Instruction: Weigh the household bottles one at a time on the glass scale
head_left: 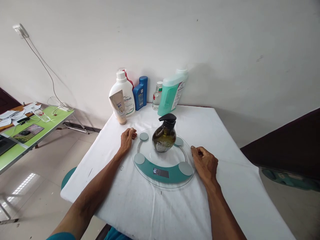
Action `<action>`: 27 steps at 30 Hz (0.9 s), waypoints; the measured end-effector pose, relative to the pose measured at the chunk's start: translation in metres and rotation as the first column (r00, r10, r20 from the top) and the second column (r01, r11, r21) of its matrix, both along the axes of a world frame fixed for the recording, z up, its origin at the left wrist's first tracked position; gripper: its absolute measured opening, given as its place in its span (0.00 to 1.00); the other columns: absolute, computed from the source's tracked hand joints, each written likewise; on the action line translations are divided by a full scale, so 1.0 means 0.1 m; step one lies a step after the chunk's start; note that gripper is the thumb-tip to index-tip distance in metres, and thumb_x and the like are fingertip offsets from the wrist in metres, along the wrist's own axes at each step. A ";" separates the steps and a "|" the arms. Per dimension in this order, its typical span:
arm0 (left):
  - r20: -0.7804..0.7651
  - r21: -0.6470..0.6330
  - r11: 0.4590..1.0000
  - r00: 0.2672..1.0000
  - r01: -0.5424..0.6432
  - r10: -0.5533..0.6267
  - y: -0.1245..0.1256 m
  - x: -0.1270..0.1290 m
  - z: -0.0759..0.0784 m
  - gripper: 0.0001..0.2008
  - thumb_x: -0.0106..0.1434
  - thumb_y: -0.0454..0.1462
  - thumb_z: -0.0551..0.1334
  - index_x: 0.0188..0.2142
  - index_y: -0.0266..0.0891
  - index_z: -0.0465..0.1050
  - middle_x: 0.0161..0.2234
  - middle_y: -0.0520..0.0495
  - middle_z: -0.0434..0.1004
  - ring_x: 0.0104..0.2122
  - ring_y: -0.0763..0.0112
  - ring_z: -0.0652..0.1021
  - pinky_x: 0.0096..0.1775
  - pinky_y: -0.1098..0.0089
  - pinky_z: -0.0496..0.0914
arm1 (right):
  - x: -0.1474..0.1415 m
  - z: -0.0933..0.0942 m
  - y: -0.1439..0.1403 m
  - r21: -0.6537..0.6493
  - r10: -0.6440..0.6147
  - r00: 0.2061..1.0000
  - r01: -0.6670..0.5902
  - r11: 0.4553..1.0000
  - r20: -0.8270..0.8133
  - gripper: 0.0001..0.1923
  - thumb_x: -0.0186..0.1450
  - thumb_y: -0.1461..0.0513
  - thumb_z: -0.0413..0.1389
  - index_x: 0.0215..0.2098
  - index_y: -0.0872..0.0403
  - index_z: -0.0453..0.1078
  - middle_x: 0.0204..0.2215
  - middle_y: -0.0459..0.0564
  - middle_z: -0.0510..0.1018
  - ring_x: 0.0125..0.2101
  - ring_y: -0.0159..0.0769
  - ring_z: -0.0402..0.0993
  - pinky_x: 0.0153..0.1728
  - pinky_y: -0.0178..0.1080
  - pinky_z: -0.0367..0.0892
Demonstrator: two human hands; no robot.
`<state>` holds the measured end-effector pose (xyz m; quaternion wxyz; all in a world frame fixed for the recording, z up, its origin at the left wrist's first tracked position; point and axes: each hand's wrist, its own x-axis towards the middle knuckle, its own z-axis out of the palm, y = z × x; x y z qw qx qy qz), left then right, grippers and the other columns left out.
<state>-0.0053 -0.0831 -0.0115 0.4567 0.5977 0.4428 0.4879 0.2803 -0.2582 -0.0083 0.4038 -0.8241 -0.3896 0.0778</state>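
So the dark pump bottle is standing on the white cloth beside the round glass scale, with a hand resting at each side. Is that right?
Not quite. The head view shows the dark pump bottle standing on the round glass scale, not beside it. The left hand and right hand do rest at each side.

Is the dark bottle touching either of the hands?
Apart. The head view shows the dark bottle standing mid-scale, glass showing between it and both the left hand and right hand.

pump bottle point(164, 136) on scale point(162, 170), hands flanking

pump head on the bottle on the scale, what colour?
Black pump head, on the dark olive bottle; head view.
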 end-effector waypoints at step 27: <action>-0.012 -0.011 1.000 1.000 0.005 -0.005 -0.01 0.00 0.01 0.31 0.65 0.64 0.58 0.33 0.38 0.77 0.29 0.42 0.79 0.29 0.65 0.78 0.35 0.64 0.73 | -0.01 -0.01 -0.01 -0.002 -0.004 1.000 0.004 1.000 -0.014 0.21 0.61 0.43 0.48 0.21 0.49 0.60 0.18 0.48 0.70 0.24 0.39 0.62 0.33 0.42 0.58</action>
